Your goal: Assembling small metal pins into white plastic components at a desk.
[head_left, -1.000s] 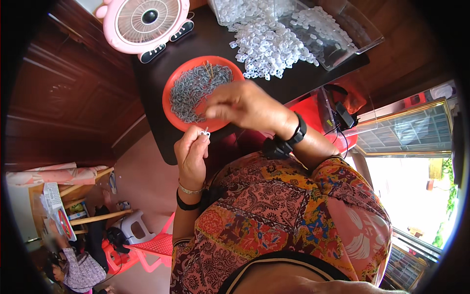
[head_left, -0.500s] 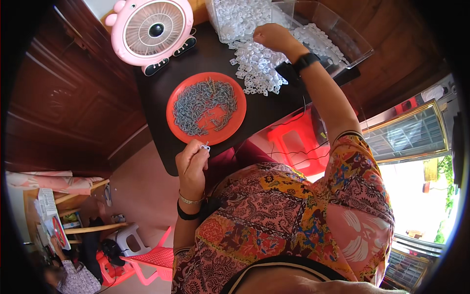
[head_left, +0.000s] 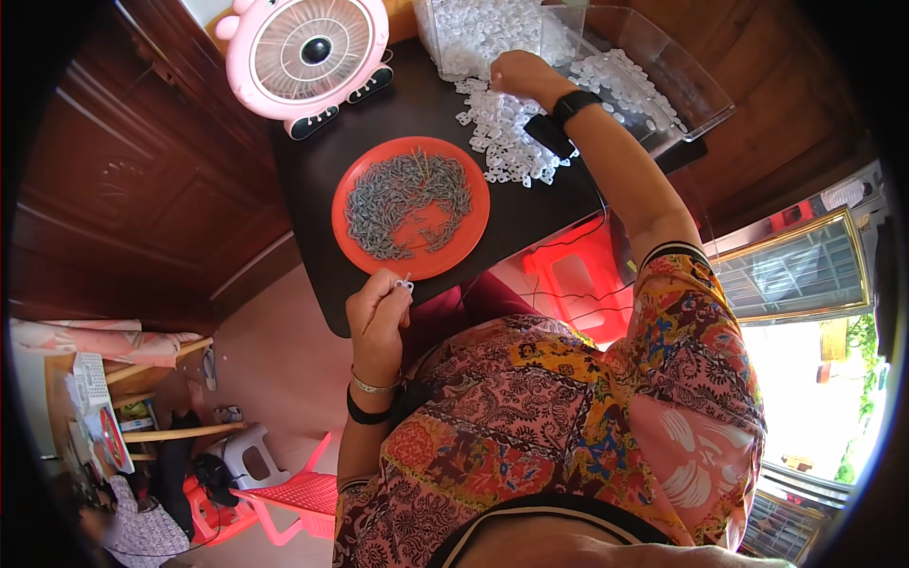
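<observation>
My left hand [head_left: 377,317] is closed in a pinch just off the near edge of the black table. Between its thumb and finger sits a small white plastic piece [head_left: 404,284] with a thin grey pin or screw sticking up from it. Beyond that hand, an orange-red plate [head_left: 461,254] carries many small grey screws [head_left: 383,194]. My right hand [head_left: 526,76] is reached out over a heap of white plastic pieces [head_left: 516,142], its fingers curled down and closed. Its fingertips are hidden, so whatever they hold cannot be made out.
Clear plastic bins [head_left: 705,109] with more white pieces stand along the far side. A black box-like object [head_left: 549,135] lies by my right wrist. At the far left is a pink fan [head_left: 312,57]. A red stool [head_left: 573,284] stands below the table; another person [head_left: 142,521] sits lower left.
The whole view has shifted a little. Against the heap, my right hand has moved slightly left and nearer. My left hand keeps its pinch on the white piece.
</observation>
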Tool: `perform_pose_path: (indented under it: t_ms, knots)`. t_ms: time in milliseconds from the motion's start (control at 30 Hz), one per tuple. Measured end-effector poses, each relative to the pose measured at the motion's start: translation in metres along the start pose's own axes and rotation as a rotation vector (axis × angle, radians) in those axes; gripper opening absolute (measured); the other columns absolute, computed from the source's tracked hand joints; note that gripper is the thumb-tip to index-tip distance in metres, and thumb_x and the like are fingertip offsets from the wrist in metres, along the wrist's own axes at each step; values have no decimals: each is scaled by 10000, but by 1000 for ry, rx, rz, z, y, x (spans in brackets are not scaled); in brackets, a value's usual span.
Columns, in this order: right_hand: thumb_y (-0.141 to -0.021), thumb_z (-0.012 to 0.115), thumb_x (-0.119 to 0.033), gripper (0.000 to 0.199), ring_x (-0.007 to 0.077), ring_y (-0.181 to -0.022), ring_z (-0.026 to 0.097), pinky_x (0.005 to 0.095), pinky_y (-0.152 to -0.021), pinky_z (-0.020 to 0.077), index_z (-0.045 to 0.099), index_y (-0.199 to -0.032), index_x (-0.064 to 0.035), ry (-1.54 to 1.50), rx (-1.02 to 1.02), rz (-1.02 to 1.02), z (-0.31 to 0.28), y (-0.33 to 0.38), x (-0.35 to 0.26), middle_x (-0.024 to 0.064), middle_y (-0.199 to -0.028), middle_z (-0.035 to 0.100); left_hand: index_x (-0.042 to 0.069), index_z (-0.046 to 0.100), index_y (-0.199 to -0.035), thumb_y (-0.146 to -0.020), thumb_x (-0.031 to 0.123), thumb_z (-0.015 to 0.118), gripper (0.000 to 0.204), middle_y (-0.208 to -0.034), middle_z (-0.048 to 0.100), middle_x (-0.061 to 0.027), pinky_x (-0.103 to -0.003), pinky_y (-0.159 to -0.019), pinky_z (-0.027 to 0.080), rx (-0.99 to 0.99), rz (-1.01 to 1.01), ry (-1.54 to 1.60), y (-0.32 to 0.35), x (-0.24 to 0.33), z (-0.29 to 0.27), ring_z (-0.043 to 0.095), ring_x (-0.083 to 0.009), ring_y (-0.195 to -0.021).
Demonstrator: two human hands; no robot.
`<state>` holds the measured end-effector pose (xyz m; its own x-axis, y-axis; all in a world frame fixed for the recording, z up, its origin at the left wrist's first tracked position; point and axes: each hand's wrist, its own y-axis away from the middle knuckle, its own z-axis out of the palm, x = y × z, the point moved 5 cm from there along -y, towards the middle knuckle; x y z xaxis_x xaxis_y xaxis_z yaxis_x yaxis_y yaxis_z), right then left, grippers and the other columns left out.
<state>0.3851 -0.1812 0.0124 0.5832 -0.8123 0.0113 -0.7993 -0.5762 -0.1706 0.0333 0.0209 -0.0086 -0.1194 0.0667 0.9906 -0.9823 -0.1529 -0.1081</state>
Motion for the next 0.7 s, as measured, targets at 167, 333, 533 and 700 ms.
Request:
perform_pose_path:
  t_ms: [167, 333, 533, 700]
  knots:
    - [-737, 607, -208, 195, 332, -821, 633, 408, -740, 491, 689, -840, -64, -99, 25, -76, -4, 11, 10, 161, -817, 665, 17, 476, -677, -839, 78, 498, 175, -563, 440, 14, -231, -479, 300, -8, -7, 27, 1, -4, 1, 384, -51, -515]
    - [-792, 622, -201, 251, 257, -818, 644, 333, -743, 495, 655, -988, -47, -204, 151, -87, -29, 35, 8, 127, -894, 673, 17, 468, -678, -842, 73, 496, 175, -567, 443, 9, -229, -479, 303, -19, -9, 34, 1, -3, 3, 384, -52, -514]
    - [-850, 618, -67, 250, 80, -784, 602, 228, -713, 470, 615, -1093, -5, -1363, -60, -113, -57, 110, -87, 20, -886, 660, 13, 467, -705, -869, 77, 495, 178, -576, 436, 3, -229, -479, 306, -29, 57, 63, -1, 4, 9, 383, -60, -506]
    - [-862, 644, -65, 173, 69, -741, 612, 195, -682, 484, 640, -1031, -27, -1737, -189, -122, -51, 155, -161, 39, -877, 686, 9, 467, -704, -880, 99, 490, 200, -573, 424, 7, -231, -483, 297, -38, 66, -19, -6, 13, 17, 379, -61, -511]
